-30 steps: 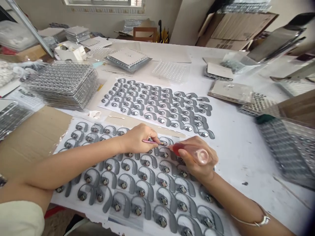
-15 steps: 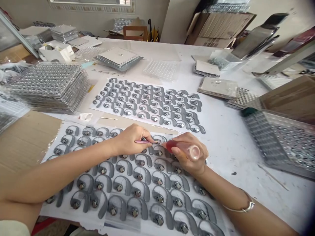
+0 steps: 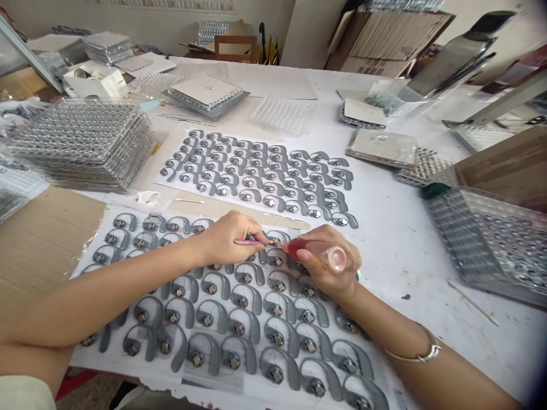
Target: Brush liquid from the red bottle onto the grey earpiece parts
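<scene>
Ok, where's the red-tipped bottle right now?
In the head view, the red-tipped bottle is held in the person's right hand, just right of the pink-handled tool in their left hand, over the grey ear hooks.

A stack of clear plastic blister trays (image 3: pixel 81 145) sits at left, with a brown cardboard carton (image 3: pixel 387 42) at far right.

Small-parts assembly workshop. Long work table (image 3: pixel 397 273) covered in white paper, dozens of grey ear-hook parts (image 3: pixel 245 196) laid out in rows on sheets. Clear blister trays (image 3: pixel 81 145) stacked high on the table, filled with the same metal-centred parts. Open cardboard boxes (image 3: pixel 384 42) against the back wall, more trays piled on top. Plain, utilitarian room.
</scene>
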A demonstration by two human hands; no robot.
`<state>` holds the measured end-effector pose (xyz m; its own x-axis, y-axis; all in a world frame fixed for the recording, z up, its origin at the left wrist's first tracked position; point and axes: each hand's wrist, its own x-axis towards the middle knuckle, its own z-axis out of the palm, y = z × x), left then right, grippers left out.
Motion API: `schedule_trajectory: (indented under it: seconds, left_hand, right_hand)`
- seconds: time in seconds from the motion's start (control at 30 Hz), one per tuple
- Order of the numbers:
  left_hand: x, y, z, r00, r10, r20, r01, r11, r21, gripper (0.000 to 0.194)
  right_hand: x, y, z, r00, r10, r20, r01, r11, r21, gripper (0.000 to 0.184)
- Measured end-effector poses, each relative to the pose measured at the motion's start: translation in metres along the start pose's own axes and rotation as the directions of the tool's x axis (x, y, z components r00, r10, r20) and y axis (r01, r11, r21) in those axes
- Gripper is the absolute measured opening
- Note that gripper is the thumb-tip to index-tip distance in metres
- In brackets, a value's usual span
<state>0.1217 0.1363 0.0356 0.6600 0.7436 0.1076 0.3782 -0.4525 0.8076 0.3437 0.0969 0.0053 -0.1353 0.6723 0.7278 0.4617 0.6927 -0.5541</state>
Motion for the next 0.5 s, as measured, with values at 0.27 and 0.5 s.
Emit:
schedule_trajectory:
  seconds: [0.27,0.5]
  left_hand:
    - [-0.009,0.009,0.007,0.987,-0.135,-0.091,0.128,0.988,-0.083,0.011]
    - [-0.038,0.016,0.024,0.897,0.429,-0.105,-0.386,0.878,0.283,0.013]
  right_hand:
    - [0.046,0.007,-0.034,0.892,0.438,-0.107,-0.341,0.810,0.477,0.033]
    - [0.025,-0.013,-0.035,0.868,0.488,-0.092,-0.406,0.804,0.434,0.031]
